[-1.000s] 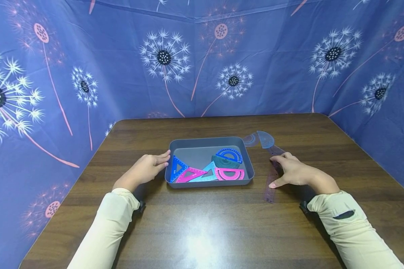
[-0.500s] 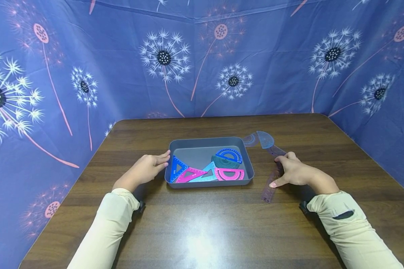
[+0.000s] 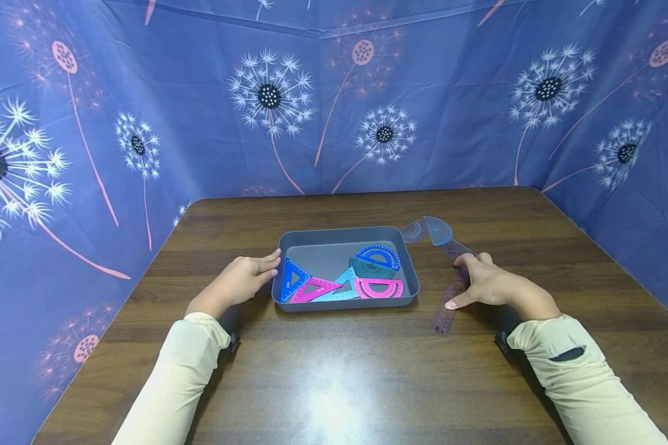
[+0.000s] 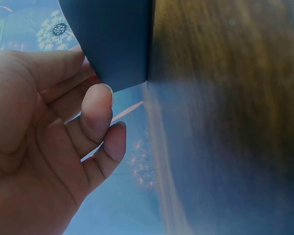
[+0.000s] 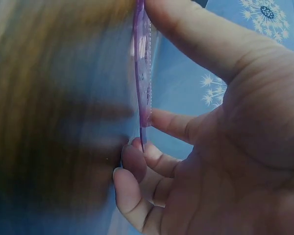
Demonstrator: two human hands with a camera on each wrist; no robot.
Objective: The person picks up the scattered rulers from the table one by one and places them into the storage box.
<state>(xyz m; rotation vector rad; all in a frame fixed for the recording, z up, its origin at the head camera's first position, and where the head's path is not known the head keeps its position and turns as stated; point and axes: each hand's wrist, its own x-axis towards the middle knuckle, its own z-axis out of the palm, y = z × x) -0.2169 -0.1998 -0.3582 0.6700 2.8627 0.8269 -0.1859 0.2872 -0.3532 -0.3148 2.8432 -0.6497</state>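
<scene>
My left hand [image 3: 238,281] touches the left wall of a grey tray [image 3: 334,235] with its fingertips; the left wrist view shows those fingers beside the tray's corner [image 4: 117,44]. Inside the tray lie a blue set square [image 3: 292,281], a pink one [image 3: 314,288], a light-blue one [image 3: 342,288], a blue protractor [image 3: 380,254], a dark green piece [image 3: 370,269] and a pink protractor [image 3: 380,293]. My right hand [image 3: 492,284] holds a see-through purple ruler [image 3: 443,318] at the table, thumb and fingers spread along it. In the right wrist view the ruler [image 5: 143,63] appears edge-on.
Two clear protractors lie behind the tray's right corner: a faint one [image 3: 414,231] and a bluish one [image 3: 438,230]. A purple strip [image 3: 455,248] reaches from there toward my right hand. The wooden table [image 3: 334,364] ends at a blue dandelion-print cloth [image 3: 323,179].
The purple ruler has turned slightly, its near end swinging left. My right hand has shifted a little right with it. My left hand and the tray stay put.
</scene>
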